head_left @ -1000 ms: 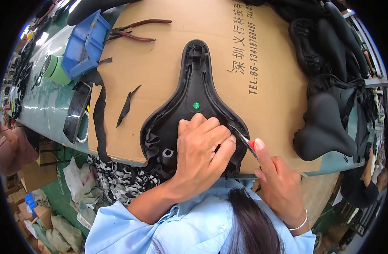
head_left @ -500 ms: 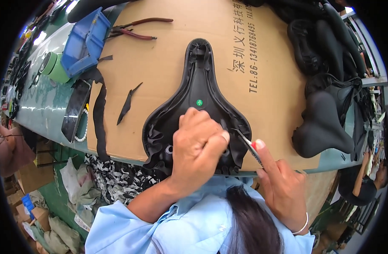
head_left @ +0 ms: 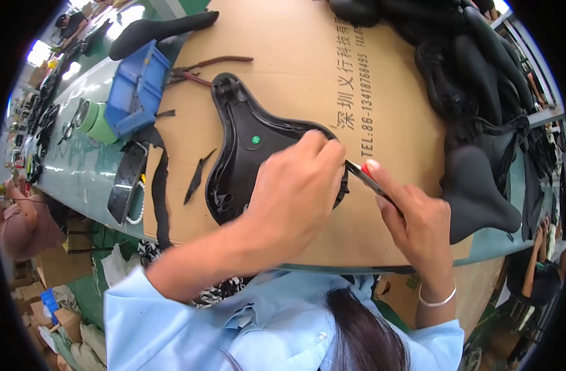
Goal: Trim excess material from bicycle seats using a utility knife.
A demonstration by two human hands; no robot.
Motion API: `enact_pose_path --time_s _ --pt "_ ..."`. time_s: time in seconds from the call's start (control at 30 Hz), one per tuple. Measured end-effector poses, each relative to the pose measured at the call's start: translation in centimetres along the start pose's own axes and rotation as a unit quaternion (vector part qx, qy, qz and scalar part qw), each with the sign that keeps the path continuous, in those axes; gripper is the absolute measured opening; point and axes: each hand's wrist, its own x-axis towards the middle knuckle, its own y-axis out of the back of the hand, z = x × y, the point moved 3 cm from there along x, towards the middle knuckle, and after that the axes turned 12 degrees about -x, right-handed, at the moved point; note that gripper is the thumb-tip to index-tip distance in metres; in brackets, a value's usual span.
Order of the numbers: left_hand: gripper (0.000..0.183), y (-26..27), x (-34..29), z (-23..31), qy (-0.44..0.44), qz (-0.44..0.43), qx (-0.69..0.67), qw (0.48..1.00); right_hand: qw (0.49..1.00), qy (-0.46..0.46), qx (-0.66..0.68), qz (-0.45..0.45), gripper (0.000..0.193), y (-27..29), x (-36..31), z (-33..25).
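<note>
A black bicycle saddle (head_left: pixel 233 164) lies upside down, its nose tilted toward the far left and a green sticker on its underside. Gathered black cover material runs along its rim. My left hand (head_left: pixel 298 185) is closed over the saddle's right side, pinching the cover edge; the fingertips are partly hidden. In my right hand (head_left: pixel 413 216) is a slim utility knife (head_left: pixel 369 178) with a red slider, the thumb near the red part. Its tip meets the saddle's right rim beside my left fingers.
Cardboard (head_left: pixel 295 49) covers the green table (head_left: pixel 73 179). Pliers (head_left: pixel 224 60) lie beyond the saddle. Leftward are a blue bin (head_left: pixel 131 93), a green container (head_left: pixel 101 127), a phone (head_left: pixel 125 185) and black scraps (head_left: pixel 199 179). More saddles (head_left: pixel 474 191) are piled at right.
The saddle has turned, its nose swinging left, over part of the pliers. My left hand has shifted to its right rim. The knife has moved up slightly with my right hand.
</note>
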Motion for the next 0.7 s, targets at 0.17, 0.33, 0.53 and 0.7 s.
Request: enact_pose_path --time_s 0.17,0.33,0.53,0.7 --pt "0.020 0.9 6.6 -2.1 -0.053 -0.261 0.314 0.911 0.988 -0.021 0.150 -0.035 0.050 -0.8 3.2 1.7" --pt "0.021 1.4 9.3 -4.6 0.313 -0.218 -0.015 0.924 0.921 -0.117 0.368 -0.058 0.048 -3.4 0.7 -0.9" --pt "0.022 1.2 10.1 -4.0 0.132 0.041 -0.493 0.859 0.911 -0.197 0.351 -0.085 0.056 -3.6 -1.3 -2.4" --pt "0.028 1.5 11.0 -1.5 0.010 0.047 -0.693 0.719 0.831 -0.293 0.459 -0.116 0.056 -2.8 -1.9 -4.6"
